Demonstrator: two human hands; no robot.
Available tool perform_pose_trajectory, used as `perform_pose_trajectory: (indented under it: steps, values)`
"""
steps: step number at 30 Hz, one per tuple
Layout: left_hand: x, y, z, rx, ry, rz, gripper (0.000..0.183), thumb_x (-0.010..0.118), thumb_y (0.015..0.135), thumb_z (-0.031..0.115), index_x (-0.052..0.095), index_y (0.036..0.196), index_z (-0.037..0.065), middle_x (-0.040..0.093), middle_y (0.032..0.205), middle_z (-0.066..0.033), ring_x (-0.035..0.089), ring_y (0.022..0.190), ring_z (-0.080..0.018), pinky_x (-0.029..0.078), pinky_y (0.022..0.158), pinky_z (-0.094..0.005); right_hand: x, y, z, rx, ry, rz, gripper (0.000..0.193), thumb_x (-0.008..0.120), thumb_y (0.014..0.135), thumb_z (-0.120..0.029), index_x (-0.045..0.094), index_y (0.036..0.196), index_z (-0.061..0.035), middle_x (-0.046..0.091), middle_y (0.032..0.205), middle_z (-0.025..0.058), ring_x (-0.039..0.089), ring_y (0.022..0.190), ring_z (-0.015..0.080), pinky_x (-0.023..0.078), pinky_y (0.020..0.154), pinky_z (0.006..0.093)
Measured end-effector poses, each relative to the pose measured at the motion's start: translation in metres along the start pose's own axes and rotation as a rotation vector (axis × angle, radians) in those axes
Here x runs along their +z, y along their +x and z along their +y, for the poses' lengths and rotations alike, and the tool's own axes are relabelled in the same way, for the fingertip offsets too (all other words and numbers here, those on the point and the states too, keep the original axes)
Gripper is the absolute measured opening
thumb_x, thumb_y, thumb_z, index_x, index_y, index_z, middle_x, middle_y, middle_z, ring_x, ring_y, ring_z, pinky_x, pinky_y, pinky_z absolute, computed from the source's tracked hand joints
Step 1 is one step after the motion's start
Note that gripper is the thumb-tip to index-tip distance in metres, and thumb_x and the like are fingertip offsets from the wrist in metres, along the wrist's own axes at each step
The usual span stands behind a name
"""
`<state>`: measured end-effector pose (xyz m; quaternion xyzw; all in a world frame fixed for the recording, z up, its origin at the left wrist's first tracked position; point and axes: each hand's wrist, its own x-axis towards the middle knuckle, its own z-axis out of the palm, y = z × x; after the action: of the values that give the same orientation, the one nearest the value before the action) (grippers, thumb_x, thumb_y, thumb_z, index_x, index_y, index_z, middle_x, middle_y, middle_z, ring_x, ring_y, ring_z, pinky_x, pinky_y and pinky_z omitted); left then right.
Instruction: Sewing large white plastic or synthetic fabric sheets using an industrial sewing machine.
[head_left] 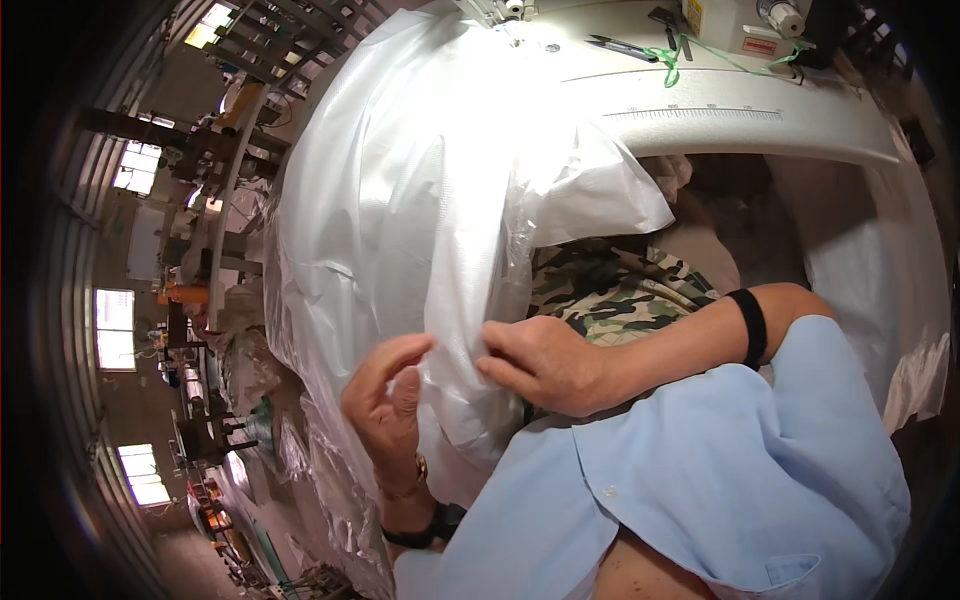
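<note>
Curling the right hand [545, 362] at the fold of a white sheet [460, 230], with fingertips partly hidden; impossible to tell whether pinching the material or merely resting against it. Bending the left hand [388, 395] loosely at nine o'clock from the right, with a clear gap between thumb and fingers, released; unclear at the fingertips whether touching the fold or just short of it. Losing the sheet's far part to glare at twelve o'clock, and seeing only the lower end of a sewing machine head [515, 10], cut off by the top rim.

Having the sheet at nine to twelve o'clock from the right hand and at one o'clock from the left, spread wide and wrinkled. Finding camouflage trousers [620, 290] at one o'clock from the right hand, partly covered by a sheet corner.

Meeting the curved edge of the machine bed [700, 125] farther out at one o'clock, with snips [622, 47] and green cord [672, 70] beyond. Leaving a dark opening below that edge, at two o'clock.
</note>
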<state>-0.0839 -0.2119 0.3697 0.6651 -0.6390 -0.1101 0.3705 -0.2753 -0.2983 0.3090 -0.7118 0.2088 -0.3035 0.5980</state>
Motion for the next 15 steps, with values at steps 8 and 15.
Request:
perform_pose_trajectory:
  steps: [8,15]
  values:
    - [0.044,0.062,0.007,-0.156,-0.203,-0.465,0.014,0.06,0.091,0.002,0.068,0.101,-0.004,0.065,0.077,-0.0034,0.056,0.068,-0.005,0.045,0.059,-0.0226,-0.04,0.003,0.005,-0.38,-0.465,-0.133,0.013,0.064,0.091,-0.015,0.058,0.093,-0.0038,0.059,0.083,0.0137,0.061,0.077,0.0343,0.05,0.066,0.039]
    - [0.03,0.07,0.004,-0.437,-0.857,-0.121,0.016,0.049,0.091,-0.001,0.064,0.097,-0.001,0.063,0.083,-0.0003,0.055,0.067,-0.0041,0.045,0.064,-0.0203,-0.125,0.036,0.018,0.213,0.427,0.493,0.038,0.055,0.101,-0.02,0.05,0.127,0.0072,0.059,0.116,0.0112,0.068,0.097,0.0181,0.056,0.074,0.0259]
